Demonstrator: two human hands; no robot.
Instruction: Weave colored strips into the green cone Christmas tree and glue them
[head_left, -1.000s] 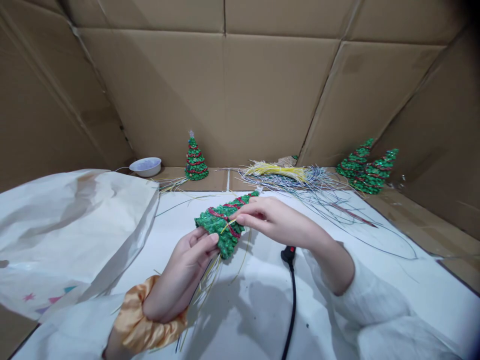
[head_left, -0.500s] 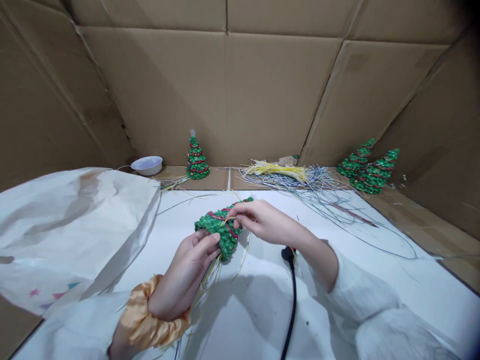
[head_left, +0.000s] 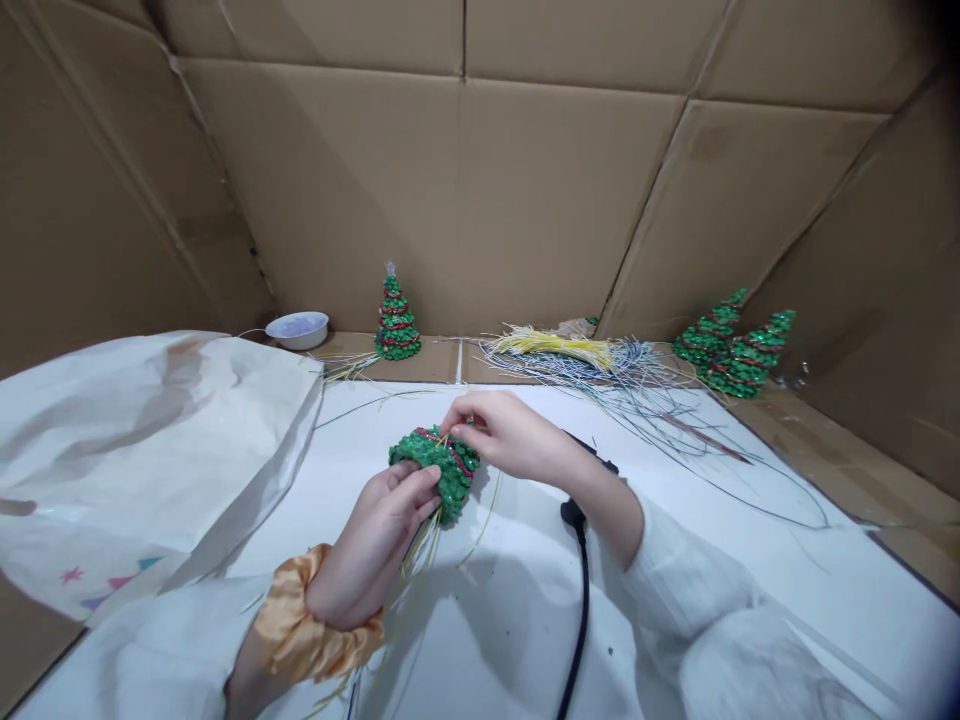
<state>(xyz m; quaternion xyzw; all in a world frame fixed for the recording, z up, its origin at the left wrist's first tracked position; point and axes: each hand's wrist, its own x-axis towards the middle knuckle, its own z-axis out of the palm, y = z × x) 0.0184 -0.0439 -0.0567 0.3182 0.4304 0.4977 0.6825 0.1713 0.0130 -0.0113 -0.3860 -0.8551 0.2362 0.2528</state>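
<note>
A small green Christmas tree ornament (head_left: 451, 482) with red garland lies tilted in my left hand (head_left: 386, 535), whose thumb and fingers close round its base. My right hand (head_left: 506, 435) is pinched on a thin yellow wire (head_left: 442, 440) at the tree's side, and it hides the tree's tip. More yellow wires (head_left: 427, 548) hang below the tree, beside my left hand. An orange scrunchie (head_left: 304, 620) circles my left wrist.
A finished-looking tree (head_left: 396, 320) stands at the back, near a white bowl (head_left: 298, 330). Bundled yellow and white wires (head_left: 570, 350) lie back right, beside two more trees (head_left: 742, 355). A white bag (head_left: 165, 430) covers the left; a black cable (head_left: 579, 600) runs down the front.
My right hand has shifted slightly left and up along the tree, still pinching the yellow wire. My left hand holds the tree in nearly the same place.
</note>
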